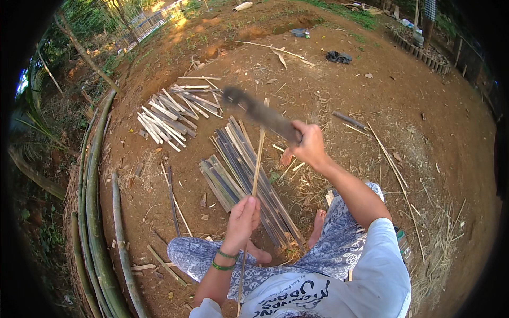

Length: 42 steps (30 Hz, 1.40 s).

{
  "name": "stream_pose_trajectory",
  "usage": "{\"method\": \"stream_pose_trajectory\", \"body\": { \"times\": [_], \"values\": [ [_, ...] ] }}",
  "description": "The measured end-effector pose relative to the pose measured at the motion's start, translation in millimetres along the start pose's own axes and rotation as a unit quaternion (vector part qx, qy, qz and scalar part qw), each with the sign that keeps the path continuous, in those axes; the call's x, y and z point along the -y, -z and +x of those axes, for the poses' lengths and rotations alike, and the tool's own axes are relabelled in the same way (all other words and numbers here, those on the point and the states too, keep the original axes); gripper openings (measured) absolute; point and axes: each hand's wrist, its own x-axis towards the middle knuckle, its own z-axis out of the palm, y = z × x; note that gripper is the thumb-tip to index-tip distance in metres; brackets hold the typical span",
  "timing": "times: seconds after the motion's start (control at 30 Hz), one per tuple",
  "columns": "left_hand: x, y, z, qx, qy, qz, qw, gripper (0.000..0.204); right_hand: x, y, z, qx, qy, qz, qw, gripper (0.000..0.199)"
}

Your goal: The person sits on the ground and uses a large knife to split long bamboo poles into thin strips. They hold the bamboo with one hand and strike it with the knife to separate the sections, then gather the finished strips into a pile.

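My left hand (245, 216) is closed around a long thin bamboo strip (259, 161), which stands up between my knees and runs down past my forearm. In my right hand (310, 146) is a machete (265, 117) with a dark blade, smeared by motion. The blade points up and left, passing close to the strip's upper end; whether the two touch, I cannot tell. Under the strip, a bundle of long split bamboo slats (241, 159) lies on the ground between my bare feet and beyond. Shorter slats (214, 183) rest against its left side.
A heap of short pale bamboo pieces (167, 116) lies ahead to the left. Long green bamboo poles (95, 212) line the left side. Thin sticks (389, 153) and shavings are scattered on the bare soil at right. Farther off are a black bag (338, 57) and a basin (298, 33).
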Motion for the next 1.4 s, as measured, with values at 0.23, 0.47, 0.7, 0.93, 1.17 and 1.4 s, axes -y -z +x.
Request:
{"method": "stream_pose_trajectory", "body": {
  "times": [0.23, 0.47, 0.7, 0.93, 1.17, 1.4],
  "values": [
    [50.9, 22.9, 22.9, -0.09, -0.088, 0.202, 0.971, 0.033, 40.7, -31.5, -32.5, 0.084, 0.311, -0.031, 0.946, 0.024],
    [10.5, -15.8, 12.1, -0.008, 0.051, 0.02, 0.998, 0.033, -6.5, -7.3, -2.3, 0.097, 0.067, -0.107, 0.987, 0.034],
    [8.9, 2.3, 17.7, 0.019, 0.059, -0.058, 0.996, 0.03, 13.8, -36.7, -23.5, 0.123, 0.243, -0.073, 0.959, 0.027],
    [39.6, 17.2, -28.5, 0.082, 0.067, -0.039, 0.994, 0.032, -41.1, 4.3, 32.7, 0.148, -0.238, -0.063, 0.958, 0.034],
    [35.5, 25.6, -7.8, 0.067, 0.09, -0.1, 0.989, 0.035, 13.4, -3.8, 1.4, 0.121, -0.048, -0.033, 0.991, 0.038],
    [35.6, 4.5, 4.8, -0.002, 0.063, -0.024, 0.998, 0.036, 34.5, -14.8, -19.4, 0.187, 0.161, -0.074, 0.966, 0.034]
  ]
}}
